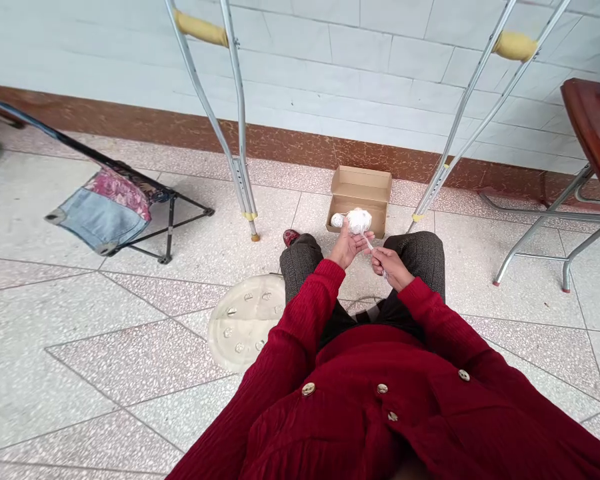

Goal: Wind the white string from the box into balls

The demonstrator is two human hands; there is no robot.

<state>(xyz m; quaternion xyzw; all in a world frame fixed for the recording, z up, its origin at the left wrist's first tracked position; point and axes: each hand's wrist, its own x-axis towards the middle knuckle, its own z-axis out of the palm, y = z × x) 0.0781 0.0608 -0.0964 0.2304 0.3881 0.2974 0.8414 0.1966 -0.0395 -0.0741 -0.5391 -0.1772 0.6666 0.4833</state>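
A ball of white yarn (359,220) sits at the front of an open cardboard box (363,176) on the floor, as seen from above. Just left of it is a smaller white ball (337,220). My left hand (347,246) is at the box's front edge, palm turned up and fingers stretched out, with white strands lying across them. Slightly lower and to the right, my right hand (391,265) has its fingers closed around the white strands, and a short end hangs below. Whether the yarn ball touches my left fingertips, I cannot tell.
Crutches (241,167) (443,170) lean on the tiled wall on both sides of the box. A folding stool (110,213) stands at left, a chair with metal legs (555,213) at right. A round plastic stool (247,323) is beside my left leg.
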